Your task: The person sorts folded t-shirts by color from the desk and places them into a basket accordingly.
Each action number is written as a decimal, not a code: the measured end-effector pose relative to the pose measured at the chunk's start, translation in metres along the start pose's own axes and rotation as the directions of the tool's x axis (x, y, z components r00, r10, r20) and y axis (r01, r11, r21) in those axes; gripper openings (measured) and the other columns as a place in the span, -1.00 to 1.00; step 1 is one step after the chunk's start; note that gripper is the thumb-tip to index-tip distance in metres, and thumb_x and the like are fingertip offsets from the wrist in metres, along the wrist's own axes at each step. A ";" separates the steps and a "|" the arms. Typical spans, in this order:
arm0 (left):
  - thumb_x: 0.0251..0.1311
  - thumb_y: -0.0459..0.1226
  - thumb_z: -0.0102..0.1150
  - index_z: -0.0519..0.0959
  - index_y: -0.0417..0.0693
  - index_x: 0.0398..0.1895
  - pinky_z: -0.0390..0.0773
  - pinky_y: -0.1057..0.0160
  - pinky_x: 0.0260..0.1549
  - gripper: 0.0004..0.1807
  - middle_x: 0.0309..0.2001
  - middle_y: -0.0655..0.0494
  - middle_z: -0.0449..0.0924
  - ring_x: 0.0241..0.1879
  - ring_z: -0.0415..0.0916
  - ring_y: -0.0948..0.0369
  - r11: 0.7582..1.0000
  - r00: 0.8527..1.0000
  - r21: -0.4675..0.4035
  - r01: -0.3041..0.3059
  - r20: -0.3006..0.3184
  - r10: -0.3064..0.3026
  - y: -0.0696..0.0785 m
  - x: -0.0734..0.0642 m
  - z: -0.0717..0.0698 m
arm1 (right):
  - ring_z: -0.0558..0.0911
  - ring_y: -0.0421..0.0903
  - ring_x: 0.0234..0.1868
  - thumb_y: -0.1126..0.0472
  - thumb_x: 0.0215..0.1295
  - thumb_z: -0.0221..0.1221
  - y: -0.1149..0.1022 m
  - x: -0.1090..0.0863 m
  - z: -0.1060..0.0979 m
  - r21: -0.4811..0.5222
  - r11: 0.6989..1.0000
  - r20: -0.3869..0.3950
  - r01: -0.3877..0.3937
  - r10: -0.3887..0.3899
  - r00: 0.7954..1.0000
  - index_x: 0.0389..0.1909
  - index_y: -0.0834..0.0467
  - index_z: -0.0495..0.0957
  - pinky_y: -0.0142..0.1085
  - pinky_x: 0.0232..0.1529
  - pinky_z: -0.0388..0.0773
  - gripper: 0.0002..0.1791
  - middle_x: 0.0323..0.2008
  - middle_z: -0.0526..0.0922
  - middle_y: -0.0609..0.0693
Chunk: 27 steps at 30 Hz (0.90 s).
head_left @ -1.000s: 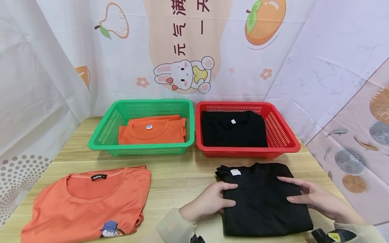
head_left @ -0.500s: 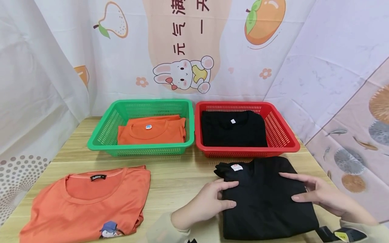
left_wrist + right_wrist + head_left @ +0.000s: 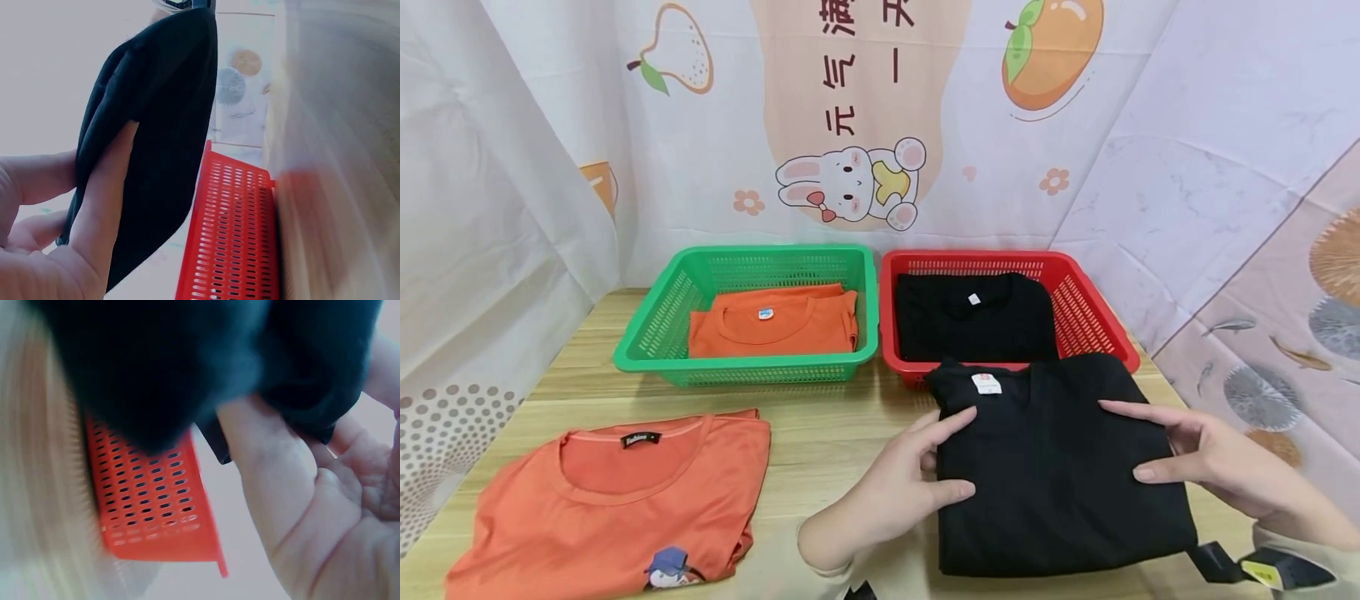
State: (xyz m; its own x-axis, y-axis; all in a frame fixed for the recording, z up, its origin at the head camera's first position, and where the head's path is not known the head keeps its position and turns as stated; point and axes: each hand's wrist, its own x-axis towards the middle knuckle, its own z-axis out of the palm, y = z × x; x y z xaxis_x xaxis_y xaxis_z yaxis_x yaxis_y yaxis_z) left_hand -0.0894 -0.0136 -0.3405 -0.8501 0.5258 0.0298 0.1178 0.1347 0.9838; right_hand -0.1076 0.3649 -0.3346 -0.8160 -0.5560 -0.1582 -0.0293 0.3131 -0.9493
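A folded black T-shirt [image 3: 1052, 475] with a white neck label is held up off the table between both hands. At its left edge my left hand [image 3: 898, 479] grips it, thumb and a finger on top and other fingers underneath. My right hand [image 3: 1221, 458] grips the right edge the same way. In the left wrist view the folded shirt [image 3: 162, 125] hangs above the wooden surface with fingers on both faces. The right wrist view has the dark cloth [image 3: 156, 356] above the hand [image 3: 312, 500]. The shirt's far edge overlaps the red basket's front rim in the head view.
The red basket [image 3: 1093, 312] contains another folded black T-shirt [image 3: 977, 325]. Beside it, the green basket [image 3: 658, 321] holds a folded orange T-shirt [image 3: 767, 329]. Another orange T-shirt [image 3: 625, 508] lies on the wooden table [image 3: 827, 442] at front left. Printed curtains [image 3: 700, 167] stand behind.
Both hands have lifted the black T-shirt off the table and moved it forward, toward the red basket. The baskets and the orange T-shirts have stayed put.
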 end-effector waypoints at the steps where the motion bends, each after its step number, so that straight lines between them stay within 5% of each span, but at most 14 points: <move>1: 0.13 -0.48 0.32 0.37 0.09 0.43 0.56 0.46 -0.02 -0.24 0.43 0.01 0.26 -0.10 0.60 0.26 1.000 1.000 -0.011 -0.017 -0.016 0.017 0.001 0.000 -0.001 | 0.63 -0.25 -0.40 0.56 0.30 0.07 -0.002 0.001 0.000 -0.003 1.000 -0.015 0.017 -0.017 1.000 0.40 -0.31 0.35 -0.39 -0.13 0.63 -0.18 -0.73 0.41 -0.02; 4: 0.17 -0.51 0.27 0.32 0.05 0.46 0.61 0.36 0.00 -0.23 0.50 -0.05 0.13 0.06 0.59 0.06 0.996 0.997 -0.067 -0.054 -0.061 0.050 0.004 0.003 -0.004 | 0.20 -0.11 -0.74 0.62 0.24 0.10 -0.010 0.007 0.000 -0.016 0.996 -0.102 0.085 -0.086 0.991 0.40 -0.22 0.38 -0.36 -0.46 0.50 -0.16 -0.75 -0.01 0.01; 7: 0.20 -0.52 0.21 0.29 0.04 0.48 0.64 0.20 0.03 -0.23 0.54 -0.11 0.02 0.19 0.51 -0.08 0.993 0.993 -0.099 -0.071 -0.104 0.060 0.006 0.008 -0.008 | -0.05 -0.01 -0.70 0.65 0.19 0.12 -0.019 0.016 0.000 -0.013 0.993 -0.185 0.117 -0.117 0.976 0.38 -0.15 0.41 -0.21 -0.64 0.21 -0.16 -0.67 -0.12 0.00; 14: 0.23 -0.48 0.19 0.32 0.07 0.47 0.28 -0.11 0.37 -0.28 0.57 -0.13 -0.06 0.53 0.00 -0.08 0.996 0.978 0.002 -0.094 -0.186 0.093 0.014 0.025 -0.024 | 0.08 -0.02 -0.55 0.57 0.23 0.17 -0.037 0.038 0.002 -0.018 0.995 -0.288 0.094 -0.095 0.953 0.40 -0.04 0.40 -0.37 -0.54 0.29 -0.24 -0.62 -0.07 -0.02; 17: 0.23 -0.48 0.19 0.32 0.04 0.47 0.35 -0.07 0.35 -0.28 0.56 -0.12 -0.03 0.54 -0.02 -0.04 0.994 0.971 0.024 -0.107 -0.213 0.110 0.019 0.033 -0.031 | -0.03 -0.01 -0.61 0.55 0.25 0.16 -0.042 0.046 0.000 0.024 0.995 -0.304 0.099 -0.087 0.949 0.39 -0.07 0.41 -0.22 -0.62 0.04 -0.27 -0.63 -0.14 -0.05; 19: 0.24 -0.47 0.19 0.32 0.06 0.47 0.44 -0.02 0.29 -0.29 0.56 -0.07 -0.02 0.52 0.07 0.00 0.995 0.969 0.020 -0.100 -0.225 0.102 0.023 0.037 -0.035 | 0.03 -0.04 -0.61 0.54 0.29 0.13 -0.044 0.051 -0.004 0.074 0.991 -0.302 0.112 -0.085 0.950 0.39 -0.07 0.41 -0.19 -0.61 0.03 -0.29 -0.62 0.03 -0.13; 22: 0.26 -0.45 0.18 0.32 0.11 0.47 0.51 0.03 0.22 -0.29 0.56 -0.01 0.02 0.43 0.27 0.01 0.996 0.969 0.015 -0.089 -0.231 0.090 0.030 0.043 -0.040 | 0.25 -0.13 -0.44 0.55 0.33 0.06 -0.044 0.058 -0.010 0.149 0.978 -0.283 0.146 -0.099 0.954 0.41 -0.02 0.39 -0.38 -0.51 0.27 -0.32 -0.18 0.37 -0.21; 24: 0.27 -0.44 0.18 0.33 0.14 0.46 0.52 0.04 0.21 -0.30 0.55 0.03 0.04 0.36 0.36 0.02 0.996 0.968 0.018 -0.085 -0.235 0.087 0.034 0.047 -0.042 | 0.32 -0.20 -0.14 0.57 0.34 0.01 -0.044 0.063 -0.014 0.188 0.968 -0.261 0.168 -0.116 0.958 0.43 0.02 0.35 -0.50 -0.29 0.43 -0.32 0.29 0.22 -0.15; 27: 0.28 -0.44 0.17 0.34 0.18 0.45 0.49 0.05 0.24 -0.31 0.54 0.09 0.08 0.37 0.36 0.06 0.995 0.966 0.033 -0.092 -0.240 0.097 0.040 0.054 -0.047 | 0.12 -0.23 0.28 0.60 0.34 -0.03 -0.046 0.069 -0.020 0.230 0.954 -0.230 0.190 -0.137 0.964 0.47 0.05 0.29 -0.57 -0.03 0.49 -0.29 0.52 -0.10 -0.10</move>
State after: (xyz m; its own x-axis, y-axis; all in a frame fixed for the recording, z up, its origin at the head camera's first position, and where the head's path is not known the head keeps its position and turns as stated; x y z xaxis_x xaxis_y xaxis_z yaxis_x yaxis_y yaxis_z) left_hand -0.1542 -0.0191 -0.2915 -0.9328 0.3195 0.1665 0.2122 0.1138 0.9706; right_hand -0.1738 0.3279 -0.2961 -0.9149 -0.4016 0.0398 -0.0503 0.0156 -0.9986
